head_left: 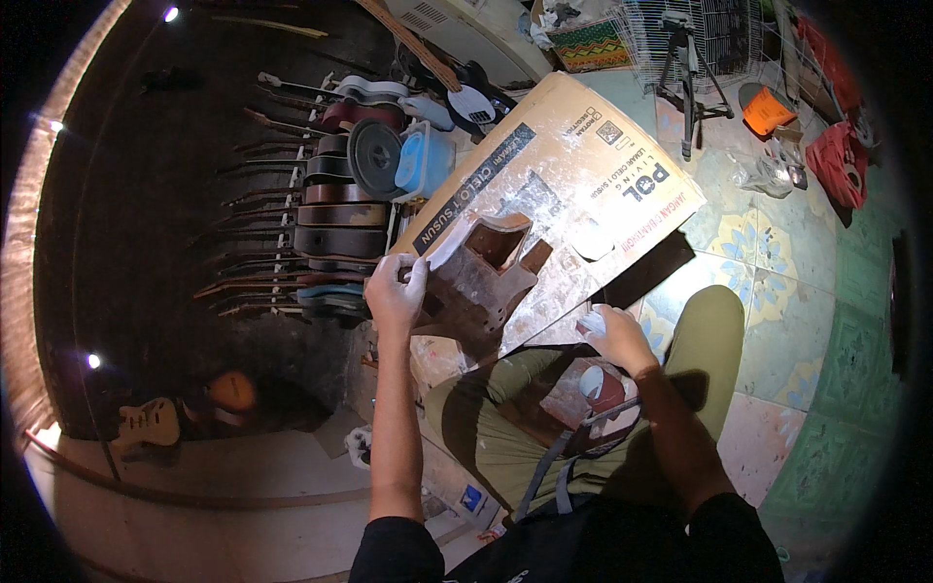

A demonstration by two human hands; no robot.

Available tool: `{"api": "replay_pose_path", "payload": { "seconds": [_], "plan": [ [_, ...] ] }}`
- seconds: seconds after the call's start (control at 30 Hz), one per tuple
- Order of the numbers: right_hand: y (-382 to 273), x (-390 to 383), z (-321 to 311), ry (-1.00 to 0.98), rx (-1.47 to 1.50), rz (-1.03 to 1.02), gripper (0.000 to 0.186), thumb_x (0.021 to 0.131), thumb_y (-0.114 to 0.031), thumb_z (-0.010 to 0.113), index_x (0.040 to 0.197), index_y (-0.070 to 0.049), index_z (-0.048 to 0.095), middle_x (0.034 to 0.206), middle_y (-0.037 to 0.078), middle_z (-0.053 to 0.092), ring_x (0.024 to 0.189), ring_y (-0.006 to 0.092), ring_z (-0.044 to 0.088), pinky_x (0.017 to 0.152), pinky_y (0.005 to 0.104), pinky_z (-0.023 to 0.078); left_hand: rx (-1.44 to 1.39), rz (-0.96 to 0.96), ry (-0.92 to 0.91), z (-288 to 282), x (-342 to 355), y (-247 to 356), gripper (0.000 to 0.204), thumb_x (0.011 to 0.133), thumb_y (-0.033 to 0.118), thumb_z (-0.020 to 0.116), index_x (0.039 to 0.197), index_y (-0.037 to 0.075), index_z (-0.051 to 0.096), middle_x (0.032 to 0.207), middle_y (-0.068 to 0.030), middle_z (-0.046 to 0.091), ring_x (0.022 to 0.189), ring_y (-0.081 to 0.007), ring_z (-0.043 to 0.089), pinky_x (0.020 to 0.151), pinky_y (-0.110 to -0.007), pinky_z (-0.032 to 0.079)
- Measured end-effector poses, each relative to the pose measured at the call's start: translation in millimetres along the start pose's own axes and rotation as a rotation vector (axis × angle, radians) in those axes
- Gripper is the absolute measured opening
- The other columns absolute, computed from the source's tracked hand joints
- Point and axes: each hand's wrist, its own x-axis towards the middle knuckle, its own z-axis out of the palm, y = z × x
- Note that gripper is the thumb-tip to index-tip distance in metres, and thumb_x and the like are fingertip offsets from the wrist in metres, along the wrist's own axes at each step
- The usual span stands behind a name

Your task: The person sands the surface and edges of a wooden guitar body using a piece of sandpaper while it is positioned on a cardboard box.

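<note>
A dark brown wooden guitar body (476, 291), dusty and with a deep cut-out near its far end, stands tilted at the near left edge of a cardboard sheet. At its left edge, my left hand (397, 290) is closed, with whitened fingertips gripping it. A pale strip (452, 241) runs along that edge from my fingers; whether it is bare wood or a separate piece I cannot tell. Over my right knee, apart from the guitar body, my right hand (622, 340) is closed around a small pale piece (589, 322), its kind unclear.
White dust covers the printed cardboard (583, 146). A row of guitars (335, 214) lines the left, beside a blue plastic tub (423, 160) and a round dark lid (374, 155). A black tripod (685, 87) and red bag (838, 165) stand far right. My crossed legs frame the near side.
</note>
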Motion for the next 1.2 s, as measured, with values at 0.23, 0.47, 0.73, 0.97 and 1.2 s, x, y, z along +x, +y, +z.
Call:
{"api": "replay_pose_path", "payload": {
  "seconds": [0.23, 0.47, 0.73, 0.97, 1.2],
  "plan": [
    [2.1, 0.8, 2.2, -0.008, -0.022, 0.010, 0.055, 0.084, -0.029, 0.075, 0.130, -0.003, 0.060, 0.114, 0.023, 0.068, 0.108, 0.0434, 0.061, 0.096, 0.0505, 0.048, -0.286, 0.046, 0.088, 0.8, -4.2, -25.7, 0.019, 0.094, 0.007, 0.061, 0.107, 0.001, 0.073, 0.100, -0.0155, 0.074, 0.093, -0.0260, 0.072, 0.088, -0.035, 0.053],
    [-8.3, 2.8, -1.1, -0.075, -0.018, 0.036, 0.056, 0.084, -0.030, 0.076, 0.128, 0.001, 0.058, 0.113, 0.024, 0.068, 0.111, 0.0443, 0.061, 0.099, 0.0513, 0.046, -0.314, -0.008, 0.000, -8.3, -11.0, -27.3, 0.024, 0.093, 0.007, 0.061, 0.113, -0.001, 0.071, 0.104, -0.0165, 0.075, 0.094, -0.0213, 0.070, 0.089, -0.033, 0.053],
    [-28.0, 3.0, -11.5, -0.141, 0.091, 0.115, 0.055, 0.090, -0.035, 0.073, 0.126, 0.003, 0.056, 0.108, 0.026, 0.070, 0.104, 0.0424, 0.068, 0.088, 0.0480, 0.053, -0.245, 0.023, -0.134, -15.9, -31.3, -11.7, 0.040, 0.077, 0.020, 0.086, 0.109, 0.003, 0.069, 0.093, -0.0147, 0.076, 0.084, -0.0194, 0.073, 0.079, -0.035, 0.057],
    [-21.8, 12.3, -9.9, -0.395, 1.399, 0.283, 0.041, 0.098, -0.031, 0.066, 0.127, -0.002, 0.060, 0.106, 0.008, 0.069, 0.089, 0.0197, 0.069, 0.080, 0.0327, 0.056, -0.293, 0.017, -0.142, -14.2, -57.6, 1.1, 0.045, 0.076, 0.023, 0.087, 0.112, 0.005, 0.068, 0.094, -0.0168, 0.075, 0.086, -0.0263, 0.075, 0.079, -0.037, 0.057],
    [-34.6, 69.7, 7.8, -0.343, 1.298, 0.485, 0.026, 0.098, -0.032, 0.068, 0.110, -0.008, 0.064, 0.091, 0.002, 0.068, 0.077, 0.0123, 0.066, 0.070, 0.0264, 0.056, -0.264, 0.041, -0.086, -16.6, -59.4, 11.0, 0.045, 0.075, 0.025, 0.087, 0.112, 0.008, 0.068, 0.097, -0.0145, 0.075, 0.090, -0.0310, 0.074, 0.082, -0.039, 0.057]
  ]
}}
